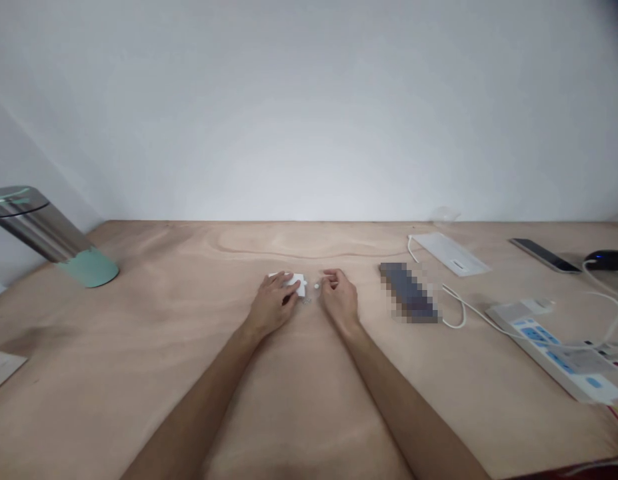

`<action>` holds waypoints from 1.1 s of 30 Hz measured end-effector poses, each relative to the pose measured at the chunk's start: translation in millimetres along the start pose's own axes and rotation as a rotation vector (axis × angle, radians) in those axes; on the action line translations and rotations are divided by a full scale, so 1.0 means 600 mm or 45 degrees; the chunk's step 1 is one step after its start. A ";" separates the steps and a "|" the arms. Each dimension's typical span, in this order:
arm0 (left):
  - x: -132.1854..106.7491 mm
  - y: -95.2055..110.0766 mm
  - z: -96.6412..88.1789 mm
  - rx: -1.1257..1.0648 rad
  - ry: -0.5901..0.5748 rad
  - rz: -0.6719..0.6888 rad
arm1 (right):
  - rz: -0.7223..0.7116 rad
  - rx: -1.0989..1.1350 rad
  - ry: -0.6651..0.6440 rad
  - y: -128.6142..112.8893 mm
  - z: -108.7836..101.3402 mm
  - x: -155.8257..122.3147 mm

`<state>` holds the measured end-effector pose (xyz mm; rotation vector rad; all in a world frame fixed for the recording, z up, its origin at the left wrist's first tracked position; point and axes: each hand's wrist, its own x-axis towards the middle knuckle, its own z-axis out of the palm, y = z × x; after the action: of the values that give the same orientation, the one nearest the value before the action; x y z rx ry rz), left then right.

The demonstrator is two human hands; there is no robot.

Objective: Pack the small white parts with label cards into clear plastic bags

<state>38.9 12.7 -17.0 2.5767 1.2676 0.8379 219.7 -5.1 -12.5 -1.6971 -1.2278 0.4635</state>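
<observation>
Near the middle of the wooden table, my left hand point(273, 303) rests on a small flat white box-like piece point(299, 287). Its fingers lie over the far side, and the thumb presses near the right end. A small white nub sticks out from that end. To the right, my right hand point(341, 297) is closed, with its fingertips curled together toward the left; what they hold, if anything, is too small to make out. Between the hands is a tiny white round piece point(317, 286), close to the right fingertips. Some small clear or shiny bits point(307, 301) lie by my left thumb.
A steel flask with a green base point(63, 240) stands at the left. On the right are a pixelated dark phone-like object point(409, 293), a white cable point(456, 325), a clear pouch point(451, 253), another phone point(543, 255) and a power strip point(553, 350). A wall closes off the back.
</observation>
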 end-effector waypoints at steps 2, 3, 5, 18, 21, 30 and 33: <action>-0.001 0.001 0.000 -0.018 -0.005 -0.010 | 0.012 0.094 -0.037 0.001 0.000 0.000; -0.001 0.001 0.000 -0.030 -0.010 -0.012 | 0.027 0.169 -0.067 0.001 0.001 -0.001; -0.001 0.001 0.000 -0.043 -0.021 -0.016 | 0.086 0.353 -0.143 -0.003 0.003 -0.003; 0.006 0.008 -0.008 -0.332 0.068 -0.191 | -0.212 0.427 -0.442 -0.003 0.009 -0.010; 0.006 0.009 -0.012 -0.371 0.053 -0.182 | -0.325 0.341 -0.438 0.001 0.012 -0.007; 0.004 -0.003 -0.017 -0.848 0.183 -0.371 | -0.527 0.095 -0.477 0.002 0.006 -0.001; 0.017 0.013 -0.048 -0.844 0.264 -0.435 | -0.587 0.005 -0.462 0.007 0.009 0.000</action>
<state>33.5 12.6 13.9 1.7417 1.1694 1.2159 218.0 -2.6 -18.6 -1.2986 -1.8222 0.4994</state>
